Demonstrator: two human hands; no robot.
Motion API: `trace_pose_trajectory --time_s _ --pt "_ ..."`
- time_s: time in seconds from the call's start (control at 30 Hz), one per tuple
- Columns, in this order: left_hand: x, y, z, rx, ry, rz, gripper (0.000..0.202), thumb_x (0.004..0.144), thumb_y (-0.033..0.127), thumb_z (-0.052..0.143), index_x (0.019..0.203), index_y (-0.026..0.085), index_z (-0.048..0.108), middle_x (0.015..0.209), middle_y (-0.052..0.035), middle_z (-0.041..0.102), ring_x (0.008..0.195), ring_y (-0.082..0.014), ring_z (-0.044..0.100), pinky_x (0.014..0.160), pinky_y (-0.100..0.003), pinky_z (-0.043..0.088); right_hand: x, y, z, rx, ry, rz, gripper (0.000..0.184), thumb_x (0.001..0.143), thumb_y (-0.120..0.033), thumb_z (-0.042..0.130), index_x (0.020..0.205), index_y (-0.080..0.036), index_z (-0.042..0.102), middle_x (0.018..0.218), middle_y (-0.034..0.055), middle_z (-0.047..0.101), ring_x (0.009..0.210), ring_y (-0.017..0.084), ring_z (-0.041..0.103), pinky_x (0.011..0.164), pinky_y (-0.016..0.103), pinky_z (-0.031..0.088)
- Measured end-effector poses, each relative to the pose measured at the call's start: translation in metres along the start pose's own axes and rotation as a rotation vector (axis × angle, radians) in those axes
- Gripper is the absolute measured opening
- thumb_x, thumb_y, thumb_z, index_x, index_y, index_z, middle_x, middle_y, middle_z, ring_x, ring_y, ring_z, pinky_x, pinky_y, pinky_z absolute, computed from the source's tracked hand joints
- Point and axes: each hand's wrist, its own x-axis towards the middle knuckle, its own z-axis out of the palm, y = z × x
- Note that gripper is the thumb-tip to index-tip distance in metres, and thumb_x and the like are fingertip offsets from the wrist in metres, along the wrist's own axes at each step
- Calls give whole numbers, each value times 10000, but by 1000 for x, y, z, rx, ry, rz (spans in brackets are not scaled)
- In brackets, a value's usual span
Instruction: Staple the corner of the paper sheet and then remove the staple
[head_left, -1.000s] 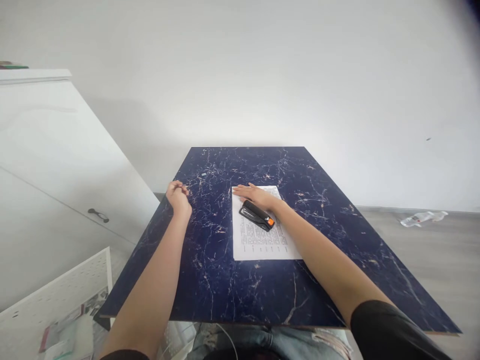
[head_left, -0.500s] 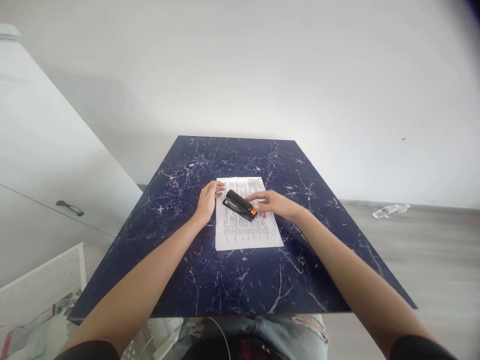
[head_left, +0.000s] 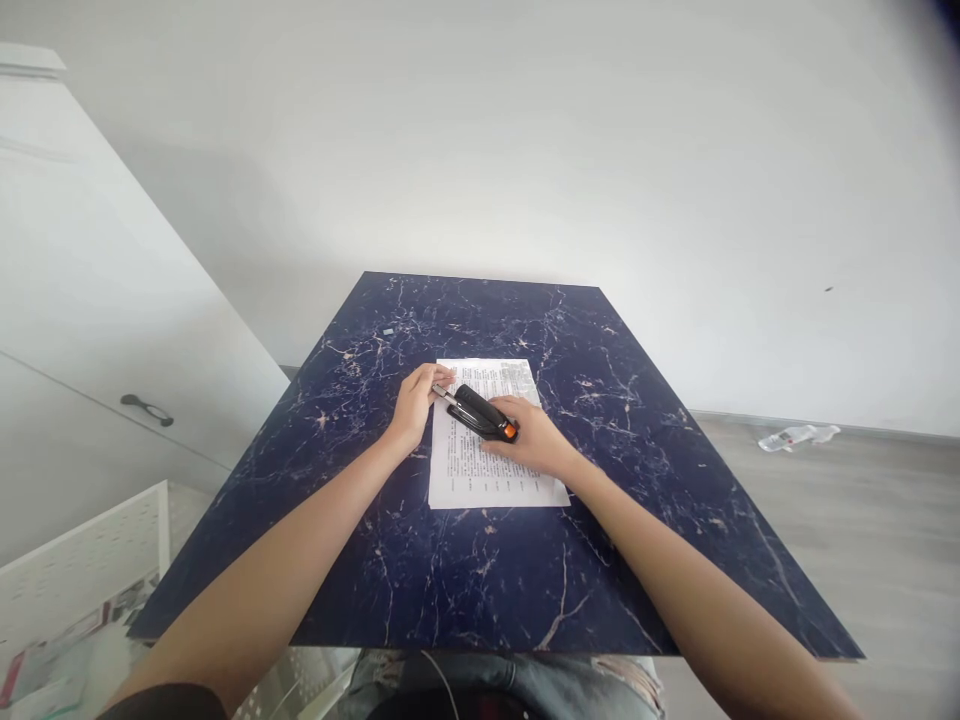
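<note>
A black stapler (head_left: 478, 412) with an orange button at its rear end lies slantwise on a printed paper stack (head_left: 465, 480). From its front end a narrow metal staple tray (head_left: 442, 391) sticks out toward the left. My right hand (head_left: 529, 435) is closed around the rear of the stapler, fingers on the far side and thumb on the near side. Beside the tray's tip, my left hand (head_left: 417, 400) rests at the left edge of the paper, its fingers extended over the sheet. Whether those fingers touch the tray is hard to see.
The papers lie on a dark blue marbled table (head_left: 375, 560). A small pale piece (head_left: 388, 332) sits near its far left. A white cabinet (head_left: 90, 280) stands at the left, above a white perforated basket (head_left: 97, 550). Clear plastic packaging (head_left: 796, 438) lies on the floor at right.
My right hand has moved from loosely touching the stapler to gripping its rear end. The metal tray has slid out of the stapler's front. My left hand has stayed nearly in place.
</note>
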Motion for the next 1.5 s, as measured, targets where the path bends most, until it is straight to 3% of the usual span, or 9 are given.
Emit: trace_pose_trajectory --time_s 0.1,0.27,0.37,0.57,0.73,1.03,1.23,1.37,1.5 --pt "1 2 -2 -90 5 -63 240 936 406 656 911 178 727 1071 -110 760 1032 -240 729 998 -397 533 -1 -6 13 -122 86 -38 267 930 -271 667 1190 -261 727 1054 59 760 920 254 718 835 427 592" --pt "1 6 -5 -295 -191 -266 244 903 412 721 994 186 746 1146 -111 743 977 -223 729 959 -388 568 -4 -4 4 -428 224 -327 465 994 -94 494 1400 -275 630 1399 94 647 1380 305 544 1110 523 490" --pt "-1 7 -3 -338 -292 -304 279 882 369 767 1090 185 738 1193 -135 737 1052 -255 729 1023 -428 559 -7 1 -6 -560 250 -398 503 1015 -61 473 1418 -326 618 1401 69 652 1414 307 512 1113 542 477" --pt "-1 1 1 -199 -175 -296 232 843 220 803 1058 174 730 989 -122 780 996 -262 752 1035 -499 562 -7 4 -10 -578 330 -404 507 993 -55 479 1372 -343 652 1374 34 677 1343 304 566 1072 540 492" --pt "1 -1 -4 -13 -28 -78 166 905 312 736 979 163 733 890 -79 760 819 -206 753 918 -449 612 -5 0 -3 -377 534 -142 312 956 -160 550 1162 -305 734 1154 52 753 1079 306 686 973 547 525" --pt "-18 30 2 267 10 305 247 929 425 706 1033 210 766 975 -77 779 612 -153 687 598 -308 579 -4 1 5 -61 321 169 198 747 -292 833 935 -260 778 872 27 765 765 257 701 723 410 553" --pt "-29 34 6 344 -159 351 242 905 409 754 1011 195 793 812 -66 784 505 -127 647 509 -261 539 -1 -3 1 -83 202 136 236 762 -321 868 963 -232 780 946 61 774 825 258 707 718 393 559" --pt "-32 33 8 421 -219 434 194 891 387 777 969 211 806 720 -30 759 451 -98 597 461 -225 487 -2 -18 -5 -18 399 -128 430 820 -373 861 1214 -257 734 1182 88 737 1056 282 677 860 436 570" --pt "-38 35 17 444 -344 463 175 860 377 811 924 214 812 644 -9 729 437 -102 594 461 -227 486 -5 -31 -2 28 439 -372 218 938 -287 755 1155 -295 758 1050 38 769 965 233 698 872 425 568"
